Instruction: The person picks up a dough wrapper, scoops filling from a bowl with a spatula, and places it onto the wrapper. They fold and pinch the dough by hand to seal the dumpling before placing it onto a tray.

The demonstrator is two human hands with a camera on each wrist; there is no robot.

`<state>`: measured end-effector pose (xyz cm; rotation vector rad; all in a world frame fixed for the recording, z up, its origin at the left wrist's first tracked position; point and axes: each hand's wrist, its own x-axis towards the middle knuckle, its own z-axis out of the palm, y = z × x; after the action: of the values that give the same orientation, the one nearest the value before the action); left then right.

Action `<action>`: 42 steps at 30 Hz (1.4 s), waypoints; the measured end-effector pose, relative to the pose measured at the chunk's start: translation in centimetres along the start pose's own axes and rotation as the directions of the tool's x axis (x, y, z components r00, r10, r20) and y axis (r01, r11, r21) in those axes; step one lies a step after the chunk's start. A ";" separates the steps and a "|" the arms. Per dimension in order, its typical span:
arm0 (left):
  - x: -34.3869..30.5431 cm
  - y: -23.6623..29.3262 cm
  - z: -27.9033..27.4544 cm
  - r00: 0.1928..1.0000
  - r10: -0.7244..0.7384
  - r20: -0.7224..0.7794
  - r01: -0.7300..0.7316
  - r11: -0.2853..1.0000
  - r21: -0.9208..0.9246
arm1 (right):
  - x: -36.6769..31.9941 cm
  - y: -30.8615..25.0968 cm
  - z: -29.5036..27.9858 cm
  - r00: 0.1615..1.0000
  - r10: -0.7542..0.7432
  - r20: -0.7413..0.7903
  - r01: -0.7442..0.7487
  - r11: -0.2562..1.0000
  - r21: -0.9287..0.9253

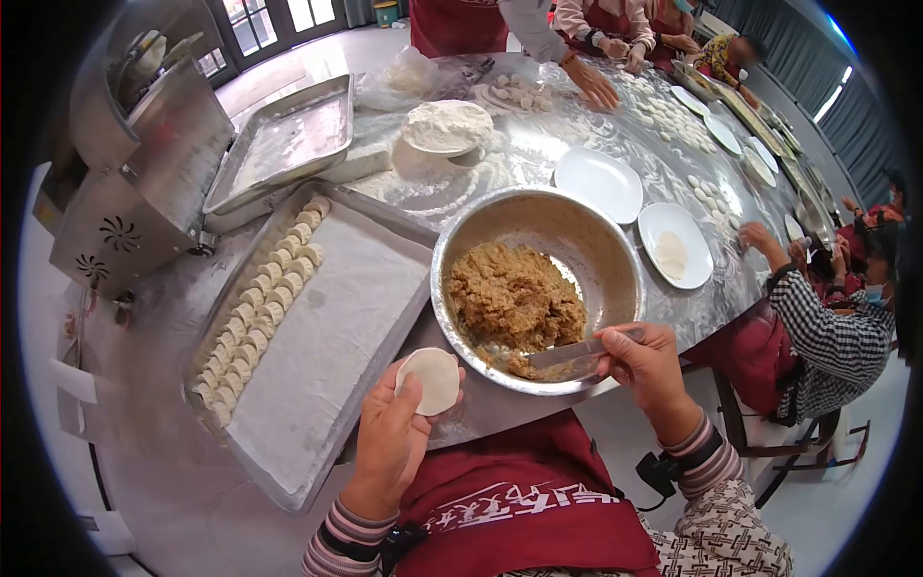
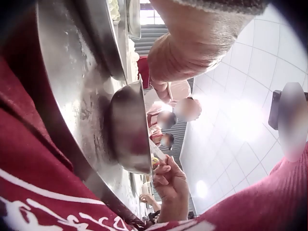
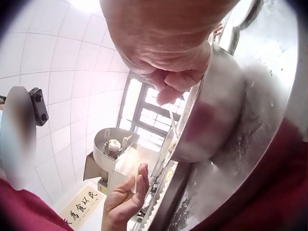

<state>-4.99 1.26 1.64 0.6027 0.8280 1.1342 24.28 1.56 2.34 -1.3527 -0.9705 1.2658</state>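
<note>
In the head view my left hand (image 1: 392,440) holds a round dumpling wrapper (image 1: 437,385), thumb over its near face. The wrapper is flat and bare, just left of a metal bowl (image 1: 620,279). My right hand (image 1: 646,370) grips a flat metal spatula (image 1: 569,354) at the bowl's near right rim. The blade reaches down to the brown minced filling (image 1: 514,293), which is heaped toward the bowl's left. The right wrist view shows my right hand (image 3: 178,79) over the bowl's rim, with the left hand (image 3: 126,199) raised beyond.
Left of the bowl, a paper-lined tray (image 1: 336,337) carries rows of folded dumplings (image 1: 255,317). Behind stand a floury tray (image 1: 288,144) and a heap of flour (image 1: 447,127). White plates (image 1: 598,183) lie to the right, one bearing a wrapper (image 1: 671,256). Other people work around the table.
</note>
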 end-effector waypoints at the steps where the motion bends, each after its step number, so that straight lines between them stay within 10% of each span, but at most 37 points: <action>1: 0.2 0.3 0.4 1.000 -0.001 0.009 0.001 1.000 -0.002 | 0.3 0.0 -0.3 0.999 0.046 -0.007 -0.046 0.997 0.058; 10: 2.4 0.5 2.6 0.998 -0.015 0.064 0.019 0.998 -0.057 | 1.8 -0.8 -1.7 0.988 0.156 0.007 -0.151 0.945 0.291; 15: 2.0 1.7 3.5 0.999 0.009 0.032 -0.007 0.999 -0.052 | 0.5 -0.8 -0.7 0.986 -0.165 0.012 0.163 0.961 -0.222; 28: 0.9 1.3 1.9 1.000 0.011 0.008 -0.010 0.999 -0.050 | -0.2 1.2 3.9 0.857 -0.459 0.234 0.508 0.678 -0.531; 42: 1.1 1.1 -0.5 0.997 0.063 -0.033 -0.067 0.992 -0.110 | 0.7 -0.5 6.0 0.990 -0.139 0.016 0.140 0.975 -0.172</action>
<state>-5.73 2.68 1.90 0.5247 0.7689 1.2427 18.43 3.14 3.02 -1.3877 -1.1792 1.0989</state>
